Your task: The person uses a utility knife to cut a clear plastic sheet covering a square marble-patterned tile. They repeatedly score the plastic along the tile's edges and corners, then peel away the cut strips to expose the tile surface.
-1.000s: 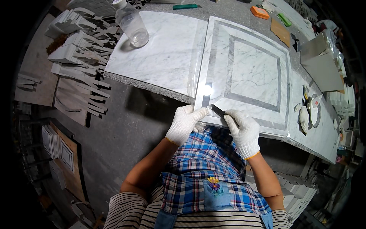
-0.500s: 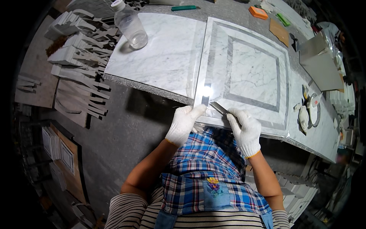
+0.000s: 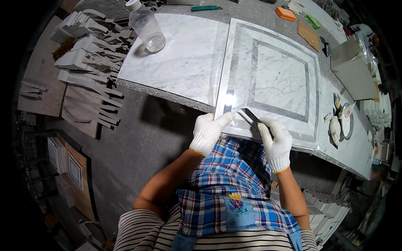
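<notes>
A white marble panel (image 3: 282,69) with inlaid grey border strips lies on the table, its near edge at my waist. My left hand (image 3: 208,133), in a white knit glove, grips its near left corner, with the thumb on top and the other fingers mostly hidden at the edge. Between the thumb and fingers of my right hand (image 3: 276,142), also gloved, is a thin dark flat blade (image 3: 251,115). The blade's tip is close to the grey strip by my left thumb; whether it touches is unclear. A bright light glares on the panel's left border.
Left of the panel lies a plain marble slab (image 3: 180,54) with a clear plastic bottle (image 3: 146,29) upright on it. A green cutter (image 3: 205,8), an orange box (image 3: 285,14) and a tape roll (image 3: 346,121) are farther off. Cut stone strips (image 3: 90,106) cover boards at left.
The blade has swung to a steeper angle, and my right hand has shifted slightly right. My left thumb has slid a little up and right along the panel's corner.
</notes>
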A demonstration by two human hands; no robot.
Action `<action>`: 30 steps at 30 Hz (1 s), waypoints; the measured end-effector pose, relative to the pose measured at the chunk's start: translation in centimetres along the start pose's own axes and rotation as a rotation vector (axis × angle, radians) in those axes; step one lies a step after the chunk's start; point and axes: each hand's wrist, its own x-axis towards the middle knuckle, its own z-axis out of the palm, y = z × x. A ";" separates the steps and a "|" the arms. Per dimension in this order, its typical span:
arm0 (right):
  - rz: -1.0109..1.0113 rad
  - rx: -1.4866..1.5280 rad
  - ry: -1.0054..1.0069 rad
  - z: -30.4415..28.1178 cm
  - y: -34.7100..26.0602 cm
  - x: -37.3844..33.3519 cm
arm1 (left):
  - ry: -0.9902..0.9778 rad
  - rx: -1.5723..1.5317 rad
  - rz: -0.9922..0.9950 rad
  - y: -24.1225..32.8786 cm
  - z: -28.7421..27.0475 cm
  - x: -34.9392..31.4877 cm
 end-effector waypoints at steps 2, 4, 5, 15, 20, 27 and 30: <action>0.029 0.019 0.002 -0.3 0.1 -0.1 | 0.024 -0.060 -0.023 0.3 0.1 -0.1; 0.094 0.037 -0.028 -0.8 -0.2 -0.5 | 0.031 -0.175 -0.058 0.8 0.1 -0.5; 0.093 0.026 -0.062 -0.9 -0.2 -0.7 | 0.026 -0.170 -0.068 0.8 -0.1 -0.6; 0.248 -0.054 0.112 -5.0 2.7 -1.3 | -0.240 0.039 0.047 3.8 -0.8 -3.4; 0.653 0.025 0.418 -14.5 11.6 -1.0 | -0.003 -0.060 0.034 1.3 0.0 -1.2; 0.931 0.219 0.698 -23.8 24.8 -4.4 | 0.018 -0.203 0.030 1.2 1.0 -0.6; 0.935 0.319 0.730 -24.5 27.3 -4.0 | -0.052 -0.143 0.010 1.0 -0.1 -0.6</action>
